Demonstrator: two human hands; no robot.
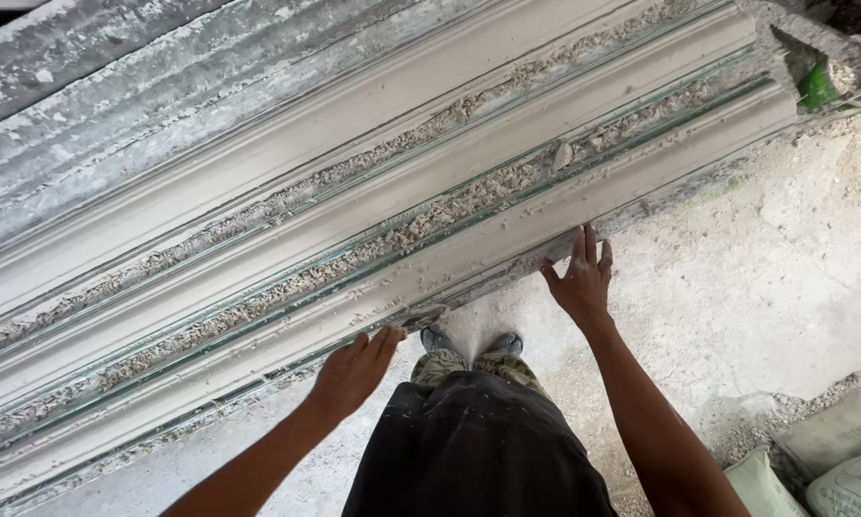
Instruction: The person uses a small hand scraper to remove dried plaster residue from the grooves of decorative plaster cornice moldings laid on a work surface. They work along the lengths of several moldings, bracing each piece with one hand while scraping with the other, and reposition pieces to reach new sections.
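Pressing flat, fingers spread: left hand (pixel 354 369), right hand (pixel 581 278) on long grey-white plaster moulding (pixel 373 225), ridged, crumb-filled grooves.

Left hand (pixel 354 369): bare, no glove, no ring or watch visible. Right hand (pixel 581 278): bare, likewise unadorned. Both forearms uncovered to frame edge; no sleeve in view. Dark shirt (pixel 474 450): near-black fabric, flecked with pale dust specks. Trousers (pixel 454 364): mottled olive-tan, dusty. Shoes (pixel 435 338): grey-blue, rounded toes, coated in whitish powder.
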